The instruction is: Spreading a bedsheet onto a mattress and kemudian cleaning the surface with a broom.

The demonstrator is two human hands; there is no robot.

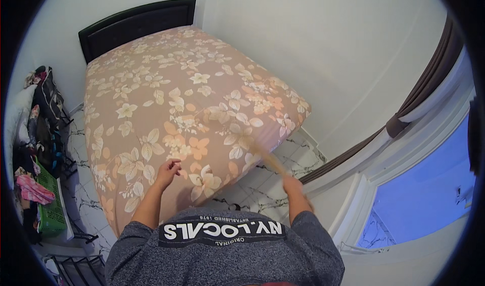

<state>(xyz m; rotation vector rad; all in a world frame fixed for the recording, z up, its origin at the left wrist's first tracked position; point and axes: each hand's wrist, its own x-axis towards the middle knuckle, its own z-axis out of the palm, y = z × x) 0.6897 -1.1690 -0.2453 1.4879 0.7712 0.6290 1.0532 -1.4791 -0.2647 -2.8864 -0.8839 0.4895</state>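
Observation:
My right hand grips a long, tan, thin object, probably a stick broom, blurred by motion. Its far end fans out over the near right corner of the bed, and I cannot tell whether it touches the cloth. A brown fitted sheet with cream and orange flowers covers the mattress and looks mostly smooth. Over the bed's near edge hovers my left hand, its fingers loosely bent, with nothing visible in it.
A dark padded headboard stands at the far end. To the left, clothes hang near a green plastic basket and black metal racks. A tied brown curtain borders the window on the right. Marble-patterned tiles cover the floor.

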